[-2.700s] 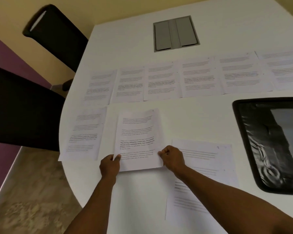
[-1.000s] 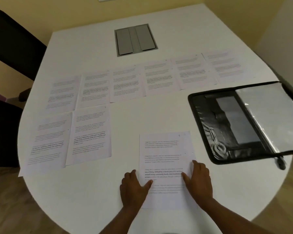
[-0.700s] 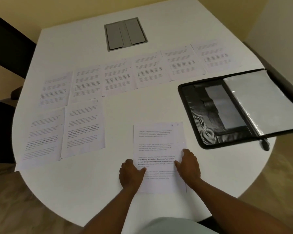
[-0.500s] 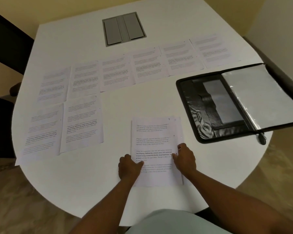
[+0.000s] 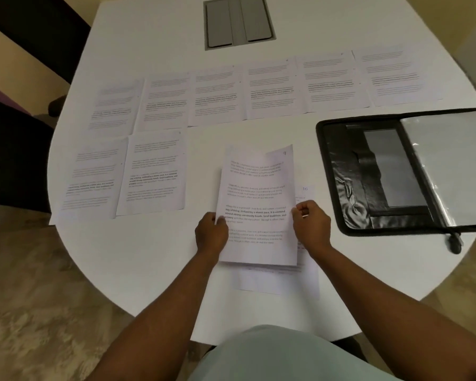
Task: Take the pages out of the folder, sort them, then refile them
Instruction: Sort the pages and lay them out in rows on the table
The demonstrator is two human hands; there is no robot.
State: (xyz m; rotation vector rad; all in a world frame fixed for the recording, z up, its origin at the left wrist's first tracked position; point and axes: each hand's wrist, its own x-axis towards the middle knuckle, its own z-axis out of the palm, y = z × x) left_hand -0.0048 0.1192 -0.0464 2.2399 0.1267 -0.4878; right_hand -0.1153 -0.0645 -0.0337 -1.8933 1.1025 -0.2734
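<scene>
A printed page (image 5: 256, 188) is raised off the table in front of me. My left hand (image 5: 210, 233) grips its left edge and my right hand (image 5: 311, 225) pinches its right edge. Under it another page (image 5: 308, 276) lies flat on the table, with a handwritten number at its top right corner. Several pages form a far row (image 5: 270, 92) across the table, and two more pages (image 5: 127, 174) lie side by side at the near left. The black folder (image 5: 341, 171) lies open at the right, its clear sleeves (image 5: 448, 166) turned up.
The white round table (image 5: 154, 265) has a grey cable hatch (image 5: 238, 22) at its far middle. Dark chairs (image 5: 14, 149) stand at the left. A zip pull (image 5: 455, 244) hangs from the folder near the table's right edge.
Earlier both hands put a page down at the near left, then pressed on the stack in front of me. Now they have lifted its top page, uncovering the page beneath.
</scene>
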